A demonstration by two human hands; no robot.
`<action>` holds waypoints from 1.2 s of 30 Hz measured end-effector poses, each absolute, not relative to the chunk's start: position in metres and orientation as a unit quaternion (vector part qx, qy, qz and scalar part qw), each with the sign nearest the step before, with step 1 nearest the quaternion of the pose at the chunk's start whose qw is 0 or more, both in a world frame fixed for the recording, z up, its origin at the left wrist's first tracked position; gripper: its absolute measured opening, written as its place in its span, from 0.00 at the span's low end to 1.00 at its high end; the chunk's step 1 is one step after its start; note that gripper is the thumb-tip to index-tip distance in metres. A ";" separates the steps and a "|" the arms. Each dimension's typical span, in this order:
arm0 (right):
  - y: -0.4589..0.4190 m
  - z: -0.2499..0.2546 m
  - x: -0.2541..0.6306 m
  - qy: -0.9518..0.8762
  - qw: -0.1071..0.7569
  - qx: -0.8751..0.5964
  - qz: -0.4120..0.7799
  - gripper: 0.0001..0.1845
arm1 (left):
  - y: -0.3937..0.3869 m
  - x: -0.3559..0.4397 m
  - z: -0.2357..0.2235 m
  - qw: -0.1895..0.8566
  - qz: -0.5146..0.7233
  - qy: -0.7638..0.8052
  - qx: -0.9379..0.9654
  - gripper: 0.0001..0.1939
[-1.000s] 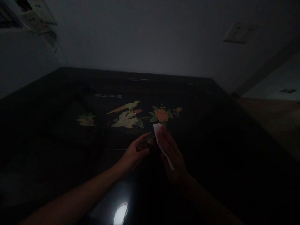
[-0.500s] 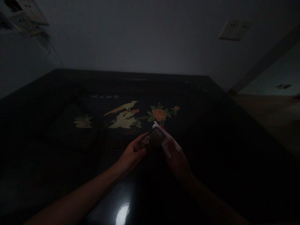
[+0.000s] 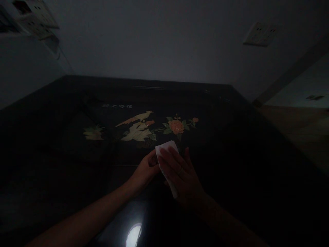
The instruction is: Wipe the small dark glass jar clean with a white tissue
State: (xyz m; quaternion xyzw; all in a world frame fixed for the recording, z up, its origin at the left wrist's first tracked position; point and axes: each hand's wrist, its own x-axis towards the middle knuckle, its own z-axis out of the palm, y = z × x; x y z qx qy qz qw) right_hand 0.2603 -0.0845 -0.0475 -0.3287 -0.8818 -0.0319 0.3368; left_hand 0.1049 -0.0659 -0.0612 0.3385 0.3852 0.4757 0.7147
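Note:
The room is very dim. My right hand [image 3: 183,176] lies with its fingers flat over a white cloth or paper [image 3: 166,151], pressing it against a small dark object that is mostly hidden beneath. My left hand [image 3: 144,169] is closed on that dark object from the left; I cannot make out what it is. Both hands hover just above a glossy black table [image 3: 231,144] with an inlaid bird and flower picture [image 3: 154,125].
A grey wall rises behind the table, with a socket plate [image 3: 260,34] at upper right and more plates [image 3: 36,15] at upper left. A wooden floor [image 3: 300,127] shows to the right. A lamp reflection [image 3: 132,235] glints on the near tabletop.
My right hand has turned the white cloth over the dark object and moved left, covering it. Half a second ago the object showed between the hands.

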 end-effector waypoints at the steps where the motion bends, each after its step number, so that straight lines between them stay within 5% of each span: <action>1: -0.084 -0.047 0.261 -0.882 0.333 -0.332 -0.038 0.31 | -0.066 0.105 -0.060 0.717 0.475 0.383 0.336 0.28; 6: -0.080 -0.048 0.265 -0.854 0.374 -0.362 0.022 0.31 | -0.067 0.106 -0.060 0.738 0.490 0.338 0.318 0.34; 15: -0.081 -0.047 0.265 -0.641 0.496 -0.435 0.392 0.23 | -0.069 0.103 -0.053 0.744 0.476 0.361 0.298 0.38; 20: -0.080 -0.050 0.260 -0.529 0.515 -0.458 0.496 0.23 | -0.069 0.105 -0.054 0.743 0.487 0.356 0.291 0.39; 26: -0.080 -0.053 0.259 -0.473 0.529 -0.470 0.525 0.25 | -0.068 0.104 -0.063 0.740 0.489 0.351 0.300 0.41; 36: -0.089 -0.057 0.262 -0.639 0.507 -0.436 0.381 0.25 | -0.067 0.104 -0.060 0.741 0.512 0.328 0.284 0.34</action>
